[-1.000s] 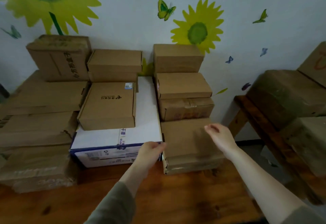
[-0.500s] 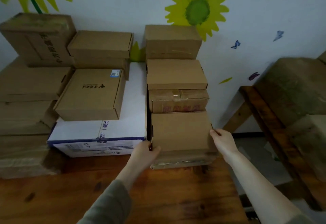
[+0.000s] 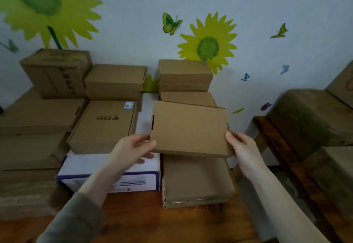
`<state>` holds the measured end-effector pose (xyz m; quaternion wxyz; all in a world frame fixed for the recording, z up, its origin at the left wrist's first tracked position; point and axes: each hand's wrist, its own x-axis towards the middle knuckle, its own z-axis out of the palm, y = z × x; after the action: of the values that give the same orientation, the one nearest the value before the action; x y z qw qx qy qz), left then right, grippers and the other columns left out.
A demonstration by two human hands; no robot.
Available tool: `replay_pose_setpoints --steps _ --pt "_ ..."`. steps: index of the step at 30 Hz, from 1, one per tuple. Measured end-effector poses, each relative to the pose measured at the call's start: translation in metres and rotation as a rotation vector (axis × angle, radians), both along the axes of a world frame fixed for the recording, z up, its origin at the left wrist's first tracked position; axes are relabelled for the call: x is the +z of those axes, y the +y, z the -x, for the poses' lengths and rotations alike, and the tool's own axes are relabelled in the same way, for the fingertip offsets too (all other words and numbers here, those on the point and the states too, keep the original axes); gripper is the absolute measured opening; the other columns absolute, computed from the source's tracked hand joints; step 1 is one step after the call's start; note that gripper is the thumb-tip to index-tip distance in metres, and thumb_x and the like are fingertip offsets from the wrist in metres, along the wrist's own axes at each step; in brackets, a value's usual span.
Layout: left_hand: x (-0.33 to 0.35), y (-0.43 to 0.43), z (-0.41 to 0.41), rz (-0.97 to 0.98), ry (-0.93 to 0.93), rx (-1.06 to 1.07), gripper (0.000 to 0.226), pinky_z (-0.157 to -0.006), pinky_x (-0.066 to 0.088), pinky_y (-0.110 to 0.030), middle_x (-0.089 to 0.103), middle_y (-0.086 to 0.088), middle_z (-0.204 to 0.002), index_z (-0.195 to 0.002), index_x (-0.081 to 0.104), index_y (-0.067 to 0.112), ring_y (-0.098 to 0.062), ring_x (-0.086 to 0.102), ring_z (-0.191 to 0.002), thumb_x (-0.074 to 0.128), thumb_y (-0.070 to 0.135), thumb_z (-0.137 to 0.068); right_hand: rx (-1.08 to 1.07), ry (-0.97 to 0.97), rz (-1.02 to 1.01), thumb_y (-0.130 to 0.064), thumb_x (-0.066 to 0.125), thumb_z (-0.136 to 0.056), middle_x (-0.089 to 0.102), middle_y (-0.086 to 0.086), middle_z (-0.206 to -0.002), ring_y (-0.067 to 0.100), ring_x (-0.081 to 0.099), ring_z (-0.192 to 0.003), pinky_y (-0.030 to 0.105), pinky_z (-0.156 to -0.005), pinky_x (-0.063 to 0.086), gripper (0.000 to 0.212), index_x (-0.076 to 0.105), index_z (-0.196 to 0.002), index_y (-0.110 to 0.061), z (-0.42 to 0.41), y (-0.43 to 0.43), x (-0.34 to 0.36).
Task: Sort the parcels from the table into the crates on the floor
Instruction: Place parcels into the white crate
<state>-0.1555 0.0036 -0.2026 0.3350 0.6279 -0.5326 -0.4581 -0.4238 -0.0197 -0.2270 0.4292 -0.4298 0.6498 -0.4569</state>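
Your bench (image 3: 145, 221) carries stacked cartons along the wall. A white box (image 3: 89, 164) lies left of centre, with a brown carton (image 3: 196, 181) just beside it on the right. You hold a flat parcel (image 3: 189, 130) in the air above that carton, slightly tilted. Your left hand (image 3: 131, 150) has its fingers clamped on the parcel's near-left corner. Your right hand (image 3: 242, 151) has its fingers clamped on the near-right corner.

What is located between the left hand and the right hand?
In the head view, a flat brown parcel lies between the left hand and the right hand; both grip its near corners.
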Motion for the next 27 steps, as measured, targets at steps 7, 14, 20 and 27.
replay_pose_setpoints --steps 7,14,20,27 --pt "0.033 -0.013 -0.033 0.164 0.231 0.119 0.045 -0.056 0.055 -0.018 0.065 -0.001 -0.099 -0.123 0.049 0.029 -0.007 0.067 -0.06 0.057 0.001 -0.088 0.135 -0.323 0.055 -0.022 0.046 -0.099 0.056 0.008 -0.127 0.026 0.056 -0.114 0.042 -0.103 0.04 0.046 0.037 -0.143 -0.015 -0.02 -0.034 0.039" --pt "0.038 -0.022 -0.043 0.091 0.682 0.295 0.028 -0.067 0.06 -0.028 0.069 -0.012 -0.102 -0.106 0.065 0.017 -0.023 0.07 -0.09 0.043 0.003 -0.095 0.192 -0.67 -0.111 -0.049 0.038 -0.095 0.062 0.012 -0.118 0.03 0.061 -0.104 0.042 -0.077 0.051 0.05 0.048 -0.131 -0.015 -0.03 -0.045 0.042" --pt "0.028 -0.025 -0.038 0.122 0.628 0.376 0.02 -0.064 0.052 -0.028 0.067 -0.01 -0.096 -0.11 0.06 0.012 -0.017 0.067 -0.081 0.049 0.01 -0.094 0.202 -0.648 -0.092 -0.018 0.057 -0.091 0.072 0.011 -0.104 0.022 0.069 -0.092 0.035 -0.069 0.06 0.025 0.061 -0.116 -0.017 -0.035 -0.042 0.032" --pt "0.021 -0.025 -0.033 0.144 0.599 0.376 0.028 -0.061 0.053 -0.025 0.065 -0.008 -0.089 -0.117 0.054 0.014 -0.015 0.065 -0.075 0.049 0.001 -0.093 0.204 -0.641 -0.072 -0.014 0.057 -0.09 0.073 0.008 -0.1 0.02 0.071 -0.088 0.032 -0.06 0.059 0.023 0.061 -0.11 -0.023 -0.034 -0.039 0.029"
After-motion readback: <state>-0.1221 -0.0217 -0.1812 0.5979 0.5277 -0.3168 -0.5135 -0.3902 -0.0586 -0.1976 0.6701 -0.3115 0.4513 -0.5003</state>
